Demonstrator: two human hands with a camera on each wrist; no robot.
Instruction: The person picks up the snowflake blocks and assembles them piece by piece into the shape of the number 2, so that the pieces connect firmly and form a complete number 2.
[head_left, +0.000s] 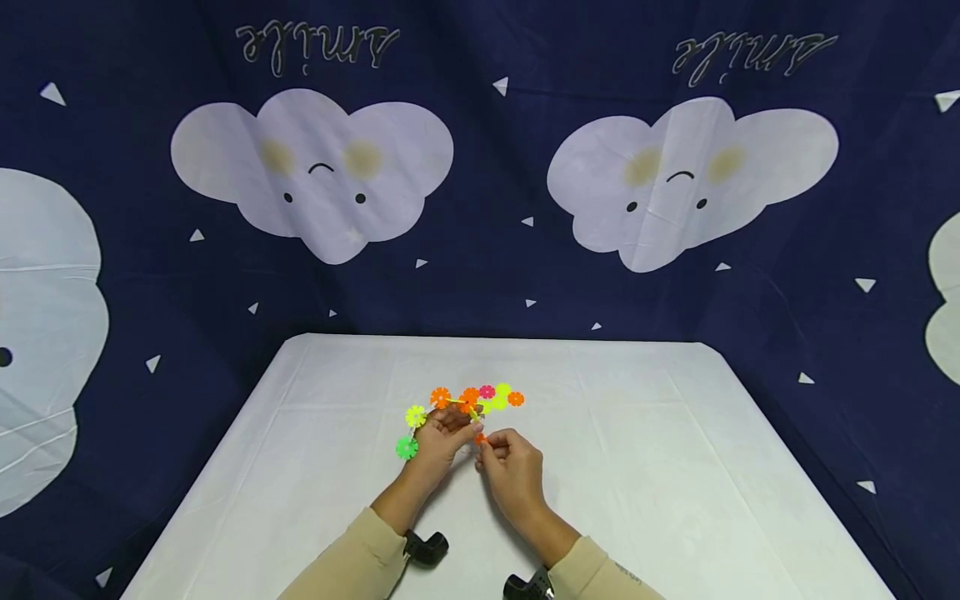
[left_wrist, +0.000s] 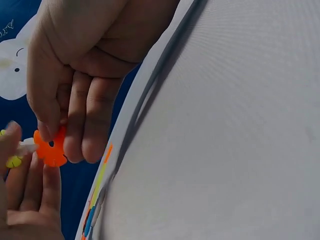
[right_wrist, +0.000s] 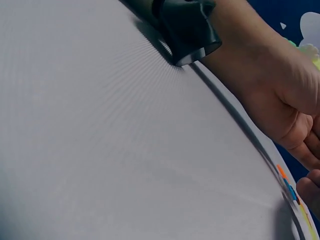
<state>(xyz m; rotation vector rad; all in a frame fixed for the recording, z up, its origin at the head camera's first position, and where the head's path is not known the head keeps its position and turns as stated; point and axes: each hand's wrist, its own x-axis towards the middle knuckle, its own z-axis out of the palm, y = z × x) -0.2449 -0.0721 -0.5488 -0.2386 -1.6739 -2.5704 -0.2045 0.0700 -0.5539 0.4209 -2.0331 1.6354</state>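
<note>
Both hands work close together over the white table. The left hand (head_left: 437, 440), palm turned up, holds a string of joined flower-shaped plastic discs. Its thumb pinches a small white piece (left_wrist: 26, 146). Along that string are a green disc (head_left: 407, 447) by the wrist, a yellow disc (head_left: 416, 416) and an orange disc (head_left: 440, 397). The right hand (head_left: 517, 475) pinches another orange disc (left_wrist: 51, 150) between thumb and finger, against the white piece. In the right wrist view, the discs between the hands are out of sight.
Just beyond the fingers are a pink disc (head_left: 487, 391), a yellow disc (head_left: 502, 397) and an orange disc (head_left: 516, 399); whether they are joined to the string I cannot tell. The white table (head_left: 660, 450) ends at a dark blue cloud-printed curtain (head_left: 495, 183).
</note>
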